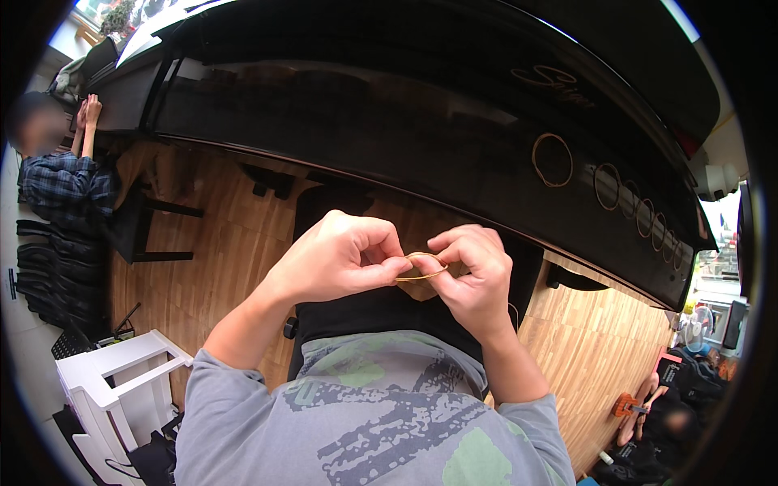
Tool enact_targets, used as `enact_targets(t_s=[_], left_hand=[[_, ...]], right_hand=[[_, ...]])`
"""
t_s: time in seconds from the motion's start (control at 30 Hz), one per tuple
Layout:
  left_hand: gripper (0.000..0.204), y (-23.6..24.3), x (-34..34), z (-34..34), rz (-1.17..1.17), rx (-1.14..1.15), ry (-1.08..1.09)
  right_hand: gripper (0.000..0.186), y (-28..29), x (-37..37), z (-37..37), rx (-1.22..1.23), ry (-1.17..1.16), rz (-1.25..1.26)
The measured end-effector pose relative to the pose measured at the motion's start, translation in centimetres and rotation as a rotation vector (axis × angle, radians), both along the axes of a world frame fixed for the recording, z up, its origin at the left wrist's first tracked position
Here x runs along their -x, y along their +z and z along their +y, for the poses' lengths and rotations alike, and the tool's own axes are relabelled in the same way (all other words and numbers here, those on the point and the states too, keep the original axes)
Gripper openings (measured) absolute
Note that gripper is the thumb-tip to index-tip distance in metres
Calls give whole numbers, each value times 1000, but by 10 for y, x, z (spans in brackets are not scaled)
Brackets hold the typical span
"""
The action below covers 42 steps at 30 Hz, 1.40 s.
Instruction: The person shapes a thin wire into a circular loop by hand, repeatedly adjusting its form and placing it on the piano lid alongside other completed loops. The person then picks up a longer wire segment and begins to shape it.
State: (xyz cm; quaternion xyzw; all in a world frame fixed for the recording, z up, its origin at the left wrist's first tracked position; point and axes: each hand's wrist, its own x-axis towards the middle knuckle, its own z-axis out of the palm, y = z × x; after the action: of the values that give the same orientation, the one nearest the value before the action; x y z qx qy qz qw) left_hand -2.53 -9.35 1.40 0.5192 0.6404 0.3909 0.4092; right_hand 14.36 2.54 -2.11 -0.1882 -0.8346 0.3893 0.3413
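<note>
My left hand pinches a thin golden wire loop between thumb and fingers, held over my lap. My right hand grips the other side of the same loop, its fingers curled and close to those of my left hand. Beyond my hands is a glossy black piano. On its dark surface to the right lies a larger coiled wire ring, with several more rings in a row past it.
At left, a person in a plaid shirt sits by a black bench, hands raised. A white wooden stand is at lower left. At lower right are another person and a small orange stringed instrument; a fan stands behind.
</note>
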Motion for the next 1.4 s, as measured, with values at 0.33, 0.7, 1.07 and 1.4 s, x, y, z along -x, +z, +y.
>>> enact_targets(t_s=[0.33,0.7,1.07,1.4], left_hand=[[14,-30,-26,8,-291,-351,595],[15,-40,-16,12,220,-485,373],[16,-17,-6,11,-266,39,174],[14,-36,-4,17,-617,-115,325]], right_hand=[[11,-12,-2,-17,843,122,94],[21,-20,-3,11,1347,448,103],[12,-16,-7,30,895,250,38],[10,8,-8,17,810,138,10]])
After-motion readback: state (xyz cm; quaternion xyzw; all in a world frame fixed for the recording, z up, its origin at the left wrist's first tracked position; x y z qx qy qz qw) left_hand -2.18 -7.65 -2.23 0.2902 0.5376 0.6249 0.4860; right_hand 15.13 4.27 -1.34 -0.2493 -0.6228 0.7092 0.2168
